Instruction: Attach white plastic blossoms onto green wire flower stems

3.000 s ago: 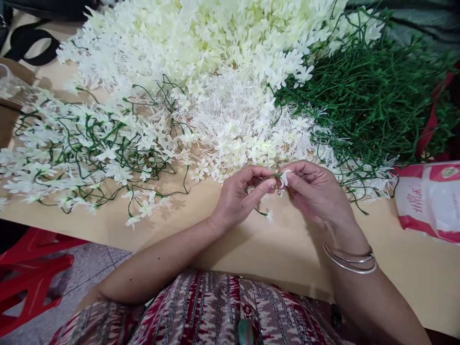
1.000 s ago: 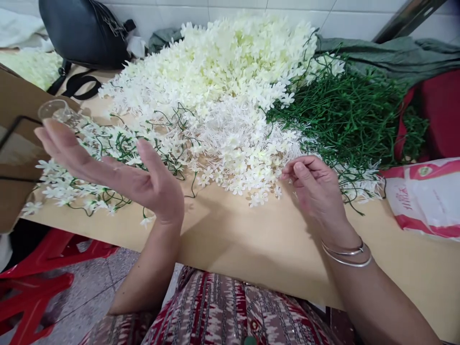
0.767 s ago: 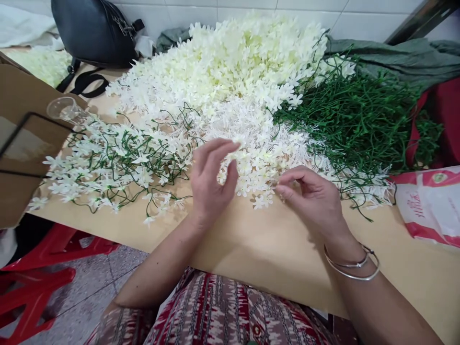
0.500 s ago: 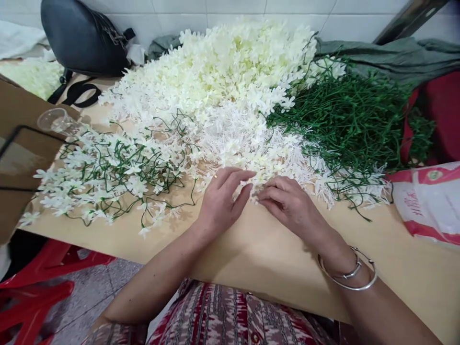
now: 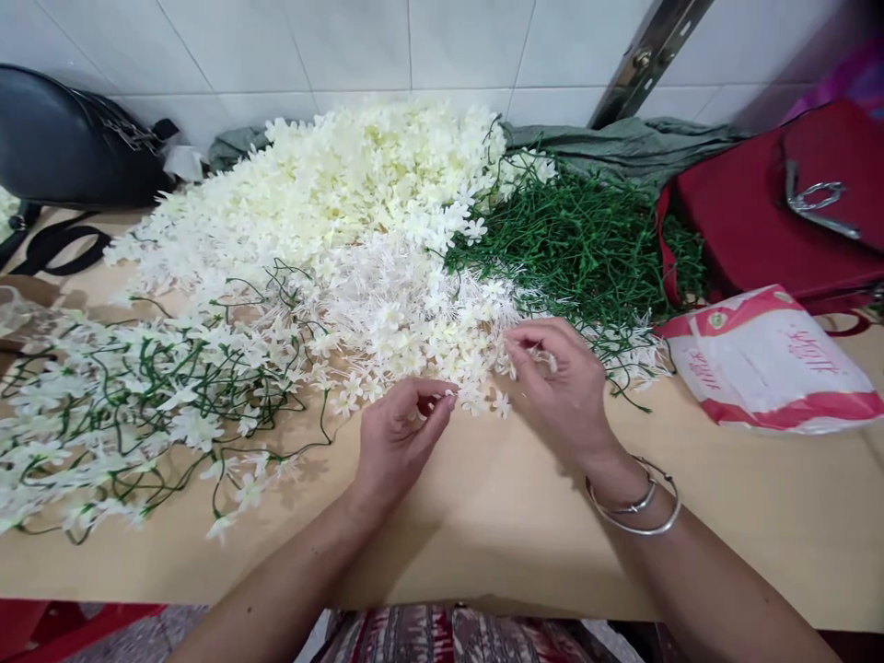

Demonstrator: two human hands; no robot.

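My left hand is pinched at the front edge of the flower pile. A small white piece, perhaps part of an artificial flower, shows between its thumb and forefinger. My right hand is to the right, its fingers curled and the thumb tip close to the forefinger. What it holds, if anything, is too small to make out. Small white artificial flowers lie loose in front of and between the hands. Behind them are fine white stamen pieces. Green plastic stems are heaped beyond my right hand.
Large cream petals are piled against the tiled wall. Flowers on green stems cover the table's left side. A pink and white packet and a red bag lie right; a black bag sits back left.
The view has turned to the right, showing more of the red bag and packet. My hands have moved apart, the right one now further from the left and nearer the stems.
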